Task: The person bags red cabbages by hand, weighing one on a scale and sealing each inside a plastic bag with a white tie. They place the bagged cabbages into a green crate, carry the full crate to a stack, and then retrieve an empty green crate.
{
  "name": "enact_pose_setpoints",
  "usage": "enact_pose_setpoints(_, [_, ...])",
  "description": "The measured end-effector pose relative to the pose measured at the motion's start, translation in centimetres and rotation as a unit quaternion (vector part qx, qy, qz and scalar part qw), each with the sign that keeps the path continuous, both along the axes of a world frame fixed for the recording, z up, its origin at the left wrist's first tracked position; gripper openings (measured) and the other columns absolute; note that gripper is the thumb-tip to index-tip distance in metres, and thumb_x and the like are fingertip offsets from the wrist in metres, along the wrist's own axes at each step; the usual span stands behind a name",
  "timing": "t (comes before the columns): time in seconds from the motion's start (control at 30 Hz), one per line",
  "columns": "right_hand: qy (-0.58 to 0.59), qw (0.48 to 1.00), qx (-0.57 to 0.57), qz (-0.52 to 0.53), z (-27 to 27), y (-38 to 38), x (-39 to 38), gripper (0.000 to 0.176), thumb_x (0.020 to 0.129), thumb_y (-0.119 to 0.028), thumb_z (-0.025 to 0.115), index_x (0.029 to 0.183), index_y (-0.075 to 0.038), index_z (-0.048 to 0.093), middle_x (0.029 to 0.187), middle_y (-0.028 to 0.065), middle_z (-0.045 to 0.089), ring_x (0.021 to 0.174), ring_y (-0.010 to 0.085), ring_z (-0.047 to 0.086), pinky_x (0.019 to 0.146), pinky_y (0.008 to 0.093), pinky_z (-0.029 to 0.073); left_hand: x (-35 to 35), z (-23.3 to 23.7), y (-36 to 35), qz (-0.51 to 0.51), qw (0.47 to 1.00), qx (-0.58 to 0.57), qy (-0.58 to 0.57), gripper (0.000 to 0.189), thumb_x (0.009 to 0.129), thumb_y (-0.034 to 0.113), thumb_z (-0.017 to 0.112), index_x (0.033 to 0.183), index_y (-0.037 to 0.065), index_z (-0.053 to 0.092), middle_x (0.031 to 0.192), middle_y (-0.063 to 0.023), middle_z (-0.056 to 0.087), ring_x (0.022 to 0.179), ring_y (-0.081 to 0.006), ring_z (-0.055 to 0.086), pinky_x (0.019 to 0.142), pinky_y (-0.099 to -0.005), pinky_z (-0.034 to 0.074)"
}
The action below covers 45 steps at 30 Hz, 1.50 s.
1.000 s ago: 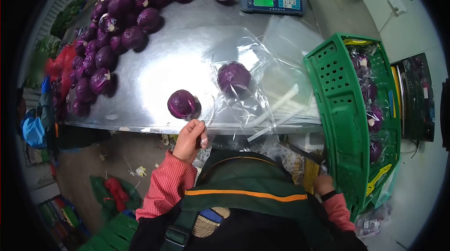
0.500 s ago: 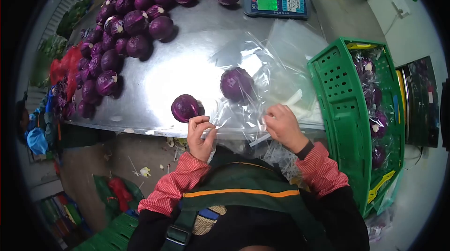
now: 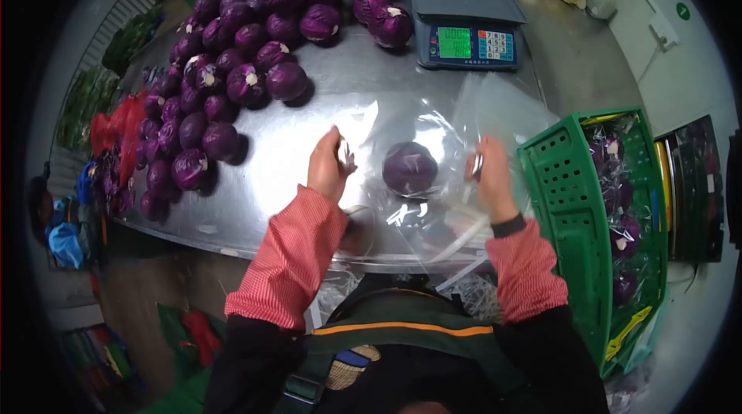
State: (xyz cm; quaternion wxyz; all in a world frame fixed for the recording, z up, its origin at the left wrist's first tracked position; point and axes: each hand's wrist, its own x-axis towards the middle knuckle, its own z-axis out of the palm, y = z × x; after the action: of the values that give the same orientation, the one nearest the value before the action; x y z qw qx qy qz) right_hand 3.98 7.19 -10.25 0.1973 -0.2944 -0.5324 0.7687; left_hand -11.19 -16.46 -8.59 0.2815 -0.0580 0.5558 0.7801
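Note:
My left hand (image 3: 330,166) is closed on the left side of a clear plastic bag (image 3: 433,221). Closed on the bag's right side is my right hand (image 3: 491,174). Between my hands a purple cabbage (image 3: 410,170) rests on the metal table, with the clear film around or over it; which of the two is hard to tell. Another cabbage (image 3: 355,238) shows dimly through the plastic near the table's front edge, beside my left forearm.
Many purple cabbages (image 3: 245,84) are heaped on the metal table (image 3: 263,221) at the left and back. A scale (image 3: 468,23) stands behind. At the right, a green crate (image 3: 560,182) holds bagged cabbages (image 3: 624,236). Flat clear bags (image 3: 502,105) lie before the scale.
Both hands have moved forward and apart, spreading the plastic between them. The view has shifted, so the table and scale appear lower. The front cabbage is now behind plastic, beside my left forearm.

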Motion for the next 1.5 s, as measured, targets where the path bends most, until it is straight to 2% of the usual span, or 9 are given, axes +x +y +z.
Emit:
enact_pose_setpoints(0.2, [-0.105, 0.993, 0.016, -0.055, -4.4, -4.9, 6.6, 0.021, 0.094, -0.016, 0.051, 0.076, -0.008, 0.044, 0.054, 0.0005, 0.043, 0.043, 0.0079, 0.044, 0.036, 0.0260, 0.037, 4.0, -5.2, -1.6, -0.036, 0.981, -0.192, -0.008, 0.021, 0.094, 0.027, 0.053, 0.082, 0.011, 0.051, 0.056, 0.0021, 0.046, 0.045, -0.0099, 0.044, 0.037, -0.0248, 0.032])
enact_pose_setpoints(0.43, [-0.235, 0.864, 0.444, 0.021, -8.6, -6.7, 7.5, 0.018, 0.085, -0.013, 0.058, 0.077, -0.002, 0.046, 0.056, 0.0130, 0.054, 0.046, 0.0279, 0.051, 0.047, 0.0373, 0.044, 1.0, -8.7, -0.4, -0.354, 0.740, -0.475, 0.320, 0.024, 0.086, 0.027, 0.058, 0.085, 0.003, 0.058, 0.074, -0.0193, 0.064, 0.073, -0.0378, 0.062, 0.070, -0.0413, 0.049])
enact_pose_setpoints(0.53, [-0.352, 0.816, 0.444, 0.115, -9.4, -7.8, 6.2, 0.007, 0.082, -0.005, 0.053, 0.088, -0.004, 0.051, 0.074, 0.0214, 0.060, 0.067, 0.0416, 0.059, 0.060, 0.0468, 0.046, 1.3, -10.3, 0.8, -0.353, 0.717, -0.503, 0.329, 0.022, 0.084, 0.021, 0.061, 0.097, 0.004, 0.055, 0.082, -0.0201, 0.065, 0.076, -0.0367, 0.063, 0.073, -0.0422, 0.051])
enact_pose_setpoints(0.8, [-0.223, 0.895, 0.363, -0.131, -3.4, -6.9, 6.6, 0.038, 0.084, -0.019, 0.061, 0.118, -0.009, 0.047, 0.094, 0.0195, 0.059, 0.084, 0.0356, 0.061, 0.072, 0.0433, 0.049, 2.2, -12.4, 1.2, -0.276, 0.835, -0.402, 0.255, 0.031, 0.082, 0.000, 0.062, 0.107, 0.005, 0.045, 0.082, -0.0157, 0.064, 0.076, -0.0270, 0.065, 0.066, -0.0373, 0.051])
enact_pose_setpoints(0.93, [-0.272, 0.800, 0.519, 0.130, 0.4, -8.4, 6.9, 0.054, 0.085, -0.032, 0.063, 0.130, -0.010, 0.043, 0.098, 0.0197, 0.057, 0.090, 0.0351, 0.059, 0.077, 0.0427, 0.048, 2.7, -12.9, 1.4, -0.254, 0.850, -0.386, 0.254, 0.031, 0.081, -0.001, 0.060, 0.108, 0.006, 0.046, 0.077, -0.0146, 0.064, 0.063, -0.0247, 0.064, 0.055, -0.0354, 0.050])
enact_pose_setpoints(1.03, [-0.124, 0.913, 0.379, 0.082, -5.6, -8.6, 5.7, 0.057, 0.086, -0.040, 0.060, 0.133, -0.013, 0.042, 0.113, 0.0259, 0.051, 0.097, 0.0417, 0.056, 0.084, 0.0471, 0.045, 2.6, -14.3, 1.5, -0.274, 0.857, -0.387, 0.202, 0.031, 0.080, -0.005, 0.058, 0.108, 0.005, 0.048, 0.077, -0.0151, 0.064, 0.058, -0.0213, 0.063, 0.048, -0.0339, 0.050])
enact_pose_setpoints(1.23, [-0.051, 0.955, 0.266, 0.119, 4.2, -0.9, 10.5, 0.068, 0.086, -0.050, 0.059, 0.133, -0.003, 0.041, 0.107, 0.0280, 0.058, 0.101, 0.0386, 0.058, 0.088, 0.0423, 0.045, 5.2, -0.3, 5.9, -0.305, 0.934, -0.167, 0.082, 0.009, 0.086, 0.009, 0.057, 0.090, 0.001, 0.060, 0.073, -0.0060, 0.060, 0.054, -0.0129, 0.056, 0.047, -0.0258, 0.048])
enact_pose_setpoints(1.4, [-0.106, 0.959, 0.263, -0.013, 15.7, 5.9, 21.5, 0.070, 0.080, -0.044, 0.069, 0.129, -0.001, 0.043, 0.095, 0.0178, 0.064, 0.081, 0.0253, 0.064, 0.072, 0.0351, 0.050, 13.7, 12.2, 17.2, -0.400, 0.875, -0.042, 0.269, 0.037, 0.097, 0.032, 0.047, 0.091, -0.001, 0.061, 0.077, -0.0038, 0.058, 0.065, -0.0123, 0.057, 0.059, -0.0247, 0.047])
enact_pose_setpoints(1.5, [-0.094, 0.972, 0.186, -0.106, 17.5, 10.7, 28.4, 0.045, 0.091, -0.032, 0.060, 0.120, 0.000, 0.052, 0.090, 0.0067, 0.064, 0.073, 0.0117, 0.062, 0.063, 0.0256, 0.049, 19.0, 16.6, 25.7, -0.539, 0.837, 0.003, 0.092, 0.060, 0.095, 0.055, 0.039, 0.102, -0.001, 0.061, 0.084, -0.0122, 0.062, 0.071, -0.0189, 0.062, 0.064, -0.0325, 0.054])
